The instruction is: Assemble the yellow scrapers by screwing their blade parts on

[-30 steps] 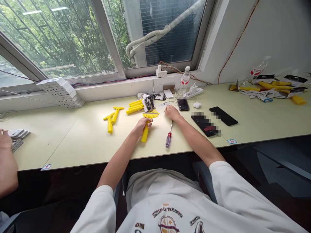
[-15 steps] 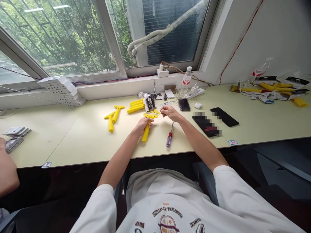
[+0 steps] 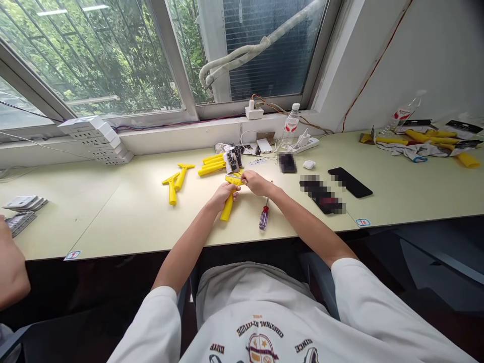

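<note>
My left hand (image 3: 224, 196) is wrapped round the neck of a yellow scraper (image 3: 227, 209), whose handle points down toward the table's front edge. At the right end of the scraper's head, my right hand (image 3: 257, 182) is closed in a pinch. Whatever its fingertips hold, if anything, is too small to make out. Below my right wrist lies a screwdriver (image 3: 263, 219) with a clear purple and red handle, its shaft partly covered by my forearm. Left of my hands lie two more yellow scrapers (image 3: 172, 194). Several yellow handles (image 3: 212, 166) sit behind, beside black-and-white packaging (image 3: 232, 160).
Two dark phones (image 3: 350, 182) lie to the right, near a white earbud case (image 3: 309, 164). A water bottle (image 3: 290, 126) and a power strip (image 3: 305, 144) stand at the back. Another person's arm (image 3: 13, 269) reaches in at far left.
My right hand has moved left and slightly down, from beside the scraper's head onto its right end. My left hand and the scraper stay nearly in place.
</note>
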Demonstrator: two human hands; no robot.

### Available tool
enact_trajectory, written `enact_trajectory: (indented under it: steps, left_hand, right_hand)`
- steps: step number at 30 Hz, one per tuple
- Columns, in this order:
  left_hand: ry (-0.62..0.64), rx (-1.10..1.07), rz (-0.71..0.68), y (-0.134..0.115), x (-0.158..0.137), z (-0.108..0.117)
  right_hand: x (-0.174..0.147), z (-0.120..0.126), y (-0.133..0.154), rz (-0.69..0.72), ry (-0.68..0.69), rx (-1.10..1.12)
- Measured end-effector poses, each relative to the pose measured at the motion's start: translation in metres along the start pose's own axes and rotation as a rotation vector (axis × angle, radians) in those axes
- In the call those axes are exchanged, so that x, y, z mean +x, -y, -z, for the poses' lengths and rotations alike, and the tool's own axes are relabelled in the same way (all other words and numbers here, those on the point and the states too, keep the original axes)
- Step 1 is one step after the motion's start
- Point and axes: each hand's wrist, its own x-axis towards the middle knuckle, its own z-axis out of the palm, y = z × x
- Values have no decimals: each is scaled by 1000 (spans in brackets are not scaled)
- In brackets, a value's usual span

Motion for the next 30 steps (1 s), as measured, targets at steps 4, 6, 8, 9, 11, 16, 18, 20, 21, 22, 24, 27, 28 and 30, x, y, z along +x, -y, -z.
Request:
enact_trajectory:
  steps: [4, 6, 8, 9, 11, 16, 18, 20, 21, 22, 24, 27, 28, 30]
  left_hand:
    - [4, 17, 8, -3, -3, -2]
    - [2, 24, 18, -4, -5, -4]
    - [11, 23, 22, -4, -6, -4]
    - [15, 24, 25, -5, -6, -5]
    - [19, 29, 33, -5, -6, -4]
    - [23, 35, 37, -3, -5, -3]
    - [30, 40, 35, -3, -5, -2]
    - [41, 41, 32, -2, -4, -1]
    - [46, 39, 32, -2, -4, 0]
    - [49, 36, 31, -1, -4, 0]
    - [51, 31, 30, 0, -2, 2]
    - [54, 24, 35, 0, -1, 3]
    - [53, 22, 38, 0, -1, 3]
    - [47, 13, 47, -1, -2, 2]
  right_hand:
    - [3, -6, -8, 5, -16, -59]
    - [4, -7, -12, -24, -16, -27]
    - [5, -7, -16, -46, -11, 37]
    - [4, -7, -18, -51, -8, 74]
    - [4, -6, -20, -63, -15, 141]
    - [1, -2, -20, -87, -22, 225]
    - [1, -2, -20, -66, -13, 211]
    - [1, -4, -19, -45, -21, 173]
    - [1, -5, -19, -38, -31, 152]
    - [1, -6, -19, -34, -44, 133]
    - [1, -9, -18, -40, -65, 115]
    - [1, -11, -15, -60, -81, 133]
    - [1, -11, -13, -69, -91, 144]
    - [1, -10, -9, -87, -122, 169]
